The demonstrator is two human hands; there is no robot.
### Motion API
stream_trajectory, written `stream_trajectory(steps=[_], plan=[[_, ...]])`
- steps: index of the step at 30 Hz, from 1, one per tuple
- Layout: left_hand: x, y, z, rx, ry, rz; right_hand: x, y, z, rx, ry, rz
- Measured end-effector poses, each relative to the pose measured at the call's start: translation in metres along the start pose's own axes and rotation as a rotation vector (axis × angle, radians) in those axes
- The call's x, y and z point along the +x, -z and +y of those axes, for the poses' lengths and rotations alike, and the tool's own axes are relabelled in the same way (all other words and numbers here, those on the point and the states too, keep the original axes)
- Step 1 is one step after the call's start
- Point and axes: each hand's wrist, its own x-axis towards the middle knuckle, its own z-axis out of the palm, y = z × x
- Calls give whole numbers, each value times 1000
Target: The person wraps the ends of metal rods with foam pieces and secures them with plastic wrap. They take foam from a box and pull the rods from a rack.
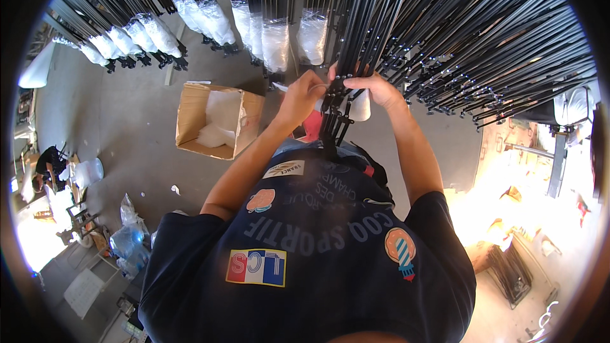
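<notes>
A bundle of thin black metal rods (pixel 355 24) comes down in front of my body, its ends fitted with small black brackets (pixel 336 119). My right hand (pixel 376 88) is wrapped around the bundle, thumb across the front and fingertips showing on the far side. At the bundle's left side, my left hand (pixel 300 97) pinches a thin whitish strip (pixel 318 86) against the rods. White wrapping material (pixel 360 106) shows behind the brackets, below my right hand; how far it goes around the rods is hidden.
An open cardboard box (pixel 243 128) with white foam sheets (pixel 217 124) stands on the floor at left. Rod bundles with white plastic-wrapped ends (pixel 275 45) hang at upper left; unwrapped rods (pixel 476 43) fan out at right. Another person (pixel 47 166) bends at far left.
</notes>
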Motion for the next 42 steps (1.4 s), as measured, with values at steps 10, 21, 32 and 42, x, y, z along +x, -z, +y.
stream_trajectory(steps=[10, 21, 32, 42], plan=[[-5, -22, -5, -148, -47, 34, -5, 15, 29, 287, -142, 55], [9, -15, -3, 100, -327, 258, -3, 2, 7, 219, -1, -63], [3, -9, 4, -509, 55, -170, -14, 5, 0, 47, 63, 1], [8, -2, 59, 345, 48, -52, -19, 12, 13, -186, -21, 125]])
